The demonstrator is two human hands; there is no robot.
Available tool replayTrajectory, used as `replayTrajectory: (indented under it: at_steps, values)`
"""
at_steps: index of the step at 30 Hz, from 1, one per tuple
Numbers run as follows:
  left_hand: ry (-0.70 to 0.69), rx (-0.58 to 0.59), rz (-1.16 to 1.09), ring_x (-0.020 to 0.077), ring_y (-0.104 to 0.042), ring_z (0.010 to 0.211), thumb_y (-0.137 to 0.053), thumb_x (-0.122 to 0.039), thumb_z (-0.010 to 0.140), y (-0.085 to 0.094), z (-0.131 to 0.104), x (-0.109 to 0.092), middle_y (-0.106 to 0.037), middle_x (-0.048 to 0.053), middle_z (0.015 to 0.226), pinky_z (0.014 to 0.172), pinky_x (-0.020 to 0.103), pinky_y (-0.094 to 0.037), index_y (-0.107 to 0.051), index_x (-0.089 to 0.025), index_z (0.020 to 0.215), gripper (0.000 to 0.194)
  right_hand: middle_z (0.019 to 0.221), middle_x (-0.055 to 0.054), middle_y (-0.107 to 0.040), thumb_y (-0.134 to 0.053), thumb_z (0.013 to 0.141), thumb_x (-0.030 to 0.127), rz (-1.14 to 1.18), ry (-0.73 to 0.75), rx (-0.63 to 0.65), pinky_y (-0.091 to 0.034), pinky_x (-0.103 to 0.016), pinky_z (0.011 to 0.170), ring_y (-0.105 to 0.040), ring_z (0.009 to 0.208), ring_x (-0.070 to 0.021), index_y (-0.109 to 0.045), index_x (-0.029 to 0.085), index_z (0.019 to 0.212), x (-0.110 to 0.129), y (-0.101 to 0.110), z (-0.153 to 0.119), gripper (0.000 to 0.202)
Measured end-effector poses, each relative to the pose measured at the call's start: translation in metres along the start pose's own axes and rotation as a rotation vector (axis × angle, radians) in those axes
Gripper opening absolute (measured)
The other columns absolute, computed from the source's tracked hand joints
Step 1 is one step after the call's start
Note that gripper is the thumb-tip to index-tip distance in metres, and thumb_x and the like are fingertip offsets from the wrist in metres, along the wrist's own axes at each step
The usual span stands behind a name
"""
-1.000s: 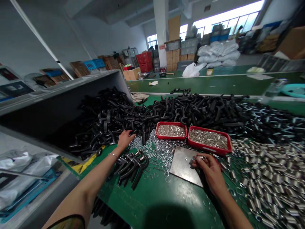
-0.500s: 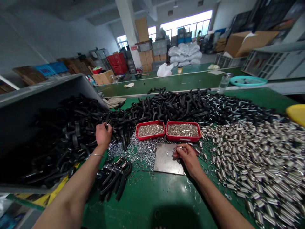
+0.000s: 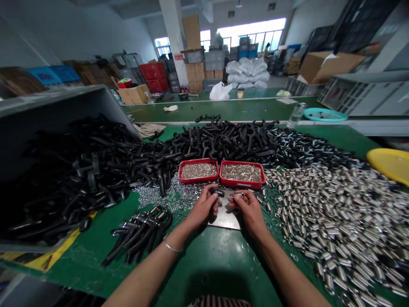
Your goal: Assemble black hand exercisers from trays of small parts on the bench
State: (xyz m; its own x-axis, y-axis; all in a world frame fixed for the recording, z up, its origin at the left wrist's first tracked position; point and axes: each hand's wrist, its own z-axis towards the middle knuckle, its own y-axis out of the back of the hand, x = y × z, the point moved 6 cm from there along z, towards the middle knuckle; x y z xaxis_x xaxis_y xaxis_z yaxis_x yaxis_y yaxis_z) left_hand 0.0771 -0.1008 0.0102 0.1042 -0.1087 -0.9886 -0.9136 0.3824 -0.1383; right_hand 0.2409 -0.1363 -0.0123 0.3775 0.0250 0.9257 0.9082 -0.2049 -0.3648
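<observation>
The left hand [image 3: 205, 208] and the right hand [image 3: 251, 209] are now close, with a small gap between their fingertips. Both are over a flat metal plate [image 3: 226, 221]. That puts the two things they hold near each other.

The left fingers are pinched narrow on a black piece [image 3: 218, 192]. One end of it sticks out toward the right hand. The right fingers are pinched narrow too, on a small shiny thing that looks like a spring [image 3: 239, 194]. The fingers hide part of it, so I can't see its whole shape. The black piece and the shiny thing look apart, not touching.

Just past the fingers are two red trays, a left tray [image 3: 191, 181] and a right tray [image 3: 243, 185], full of tiny metal bits. Behind the trays is a big heap of black parts [image 3: 230, 138]. Lots of little rings [image 3: 174, 194] lie to the left of the left fingers. Nearer the body on that side is a bunch of black handles [image 3: 137, 232], all close together. To the right of the right fingers is a huge pile of springs [image 3: 335, 209] on the green table [image 3: 204, 251].
</observation>
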Motion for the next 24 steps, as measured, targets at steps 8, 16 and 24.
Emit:
replayTrajectory:
  at_steps: [8, 16, 24]
  values:
    - [0.106, 0.045, -0.177, 0.0089, -0.048, 0.046, -0.053, -0.054, 0.094, -0.025, -0.007, 0.027, -0.05, -0.009, 0.062, 0.047, 0.02, -0.043, -0.04, -0.026, 0.118, 0.039, 0.087, -0.001, -0.071, -0.076, 0.079, 0.044, 0.003, 0.008, 0.009, -0.054, -0.033, 0.078, -0.068, 0.076, -0.0178, -0.062, 0.023, 0.099, 0.008, -0.011, -0.009, 0.033]
    - [0.185, 0.096, -0.453, 0.0036, -0.036, 0.042, -0.063, -0.051, 0.089, -0.046, -0.027, 0.022, -0.052, -0.008, 0.07, 0.039, 0.013, -0.033, -0.039, -0.026, 0.107, 0.039, 0.093, -0.001, -0.067, -0.072, 0.082, 0.045, -0.132, -0.005, 0.146, -0.047, -0.029, 0.083, -0.061, 0.086, -0.0173, -0.068, 0.023, 0.094, 0.007, -0.014, -0.004, 0.026]
    - [0.282, 0.341, -0.23, 0.0039, -0.027, 0.03, -0.052, -0.054, 0.093, -0.052, -0.042, 0.013, -0.063, -0.003, 0.063, 0.03, 0.015, -0.027, -0.043, -0.023, 0.113, 0.039, 0.092, -0.001, -0.063, -0.068, 0.085, 0.045, -0.168, -0.099, 0.361, -0.047, -0.028, 0.075, -0.057, 0.081, -0.0169, -0.066, 0.022, 0.091, 0.015, -0.025, -0.003, 0.023]
